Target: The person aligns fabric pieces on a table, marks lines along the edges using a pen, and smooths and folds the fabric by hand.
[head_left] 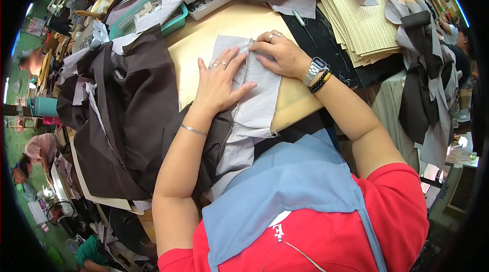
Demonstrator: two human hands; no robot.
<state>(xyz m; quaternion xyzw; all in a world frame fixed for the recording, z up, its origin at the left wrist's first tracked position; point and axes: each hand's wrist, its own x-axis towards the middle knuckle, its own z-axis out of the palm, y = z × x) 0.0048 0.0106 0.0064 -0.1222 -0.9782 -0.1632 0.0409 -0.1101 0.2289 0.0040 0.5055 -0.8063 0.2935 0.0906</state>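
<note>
A light grey cloth piece (260,96) with a seam running along it lies over a pale yellow board (196,37). My left hand (220,79) rests on the cloth's left part, fingers spread and flat. Near the top of the seam my right hand (281,54) has its thumb and index finger bent towards the cloth edge; whether they pinch it is too small to tell. Dark brown fabric (127,104) is heaped left of the board, and part of it lies beneath my left forearm.
A teal basket (174,23) and a white box (211,7) stand behind the board. An awl-like tool (304,22) lies on black cloth at the back right, beside stacked gold quilted sheets (361,22). Other people are at the far left, one in pink (41,147).
</note>
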